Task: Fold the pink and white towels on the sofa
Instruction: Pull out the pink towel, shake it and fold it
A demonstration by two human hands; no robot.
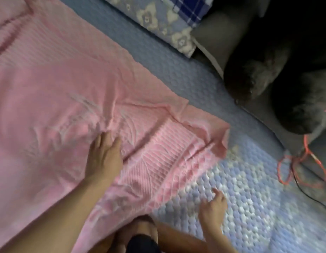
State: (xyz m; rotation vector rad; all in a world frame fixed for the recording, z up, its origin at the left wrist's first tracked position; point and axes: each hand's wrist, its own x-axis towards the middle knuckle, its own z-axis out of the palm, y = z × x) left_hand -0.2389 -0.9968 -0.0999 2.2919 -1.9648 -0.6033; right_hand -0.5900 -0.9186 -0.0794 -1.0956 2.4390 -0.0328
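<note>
Pink towel [54, 84] lies spread across the quilted blue sofa cover [249, 207], reaching away from the left hand [104, 157] on every side but the near right. That hand lies flat on the cloth, palm down, fingers straight and close together, with wrinkles bunched just beyond the fingertips. To the right of it the towel's ribbed, patterned end is doubled over on itself, a loose corner [224, 141] standing up at its far end (the frame is motion-blurred, so the weave is hard to read).

The right hand [212, 207] sits on the bare sofa cover, just off the towel's near edge, fingers spread and loosely bent, holding nothing. Whether it touches the cover or hangs just above it cannot be told.

Well beyond the right hand, an orange cord [304, 161] loops beside a thin black cable [308, 194] at the cover's edge. Farther off, past the towel's long edge, a floral cushion [158, 17] meets a blue plaid cloth [191, 8], with a dark furry shape [258, 75] to the right of them.
</note>
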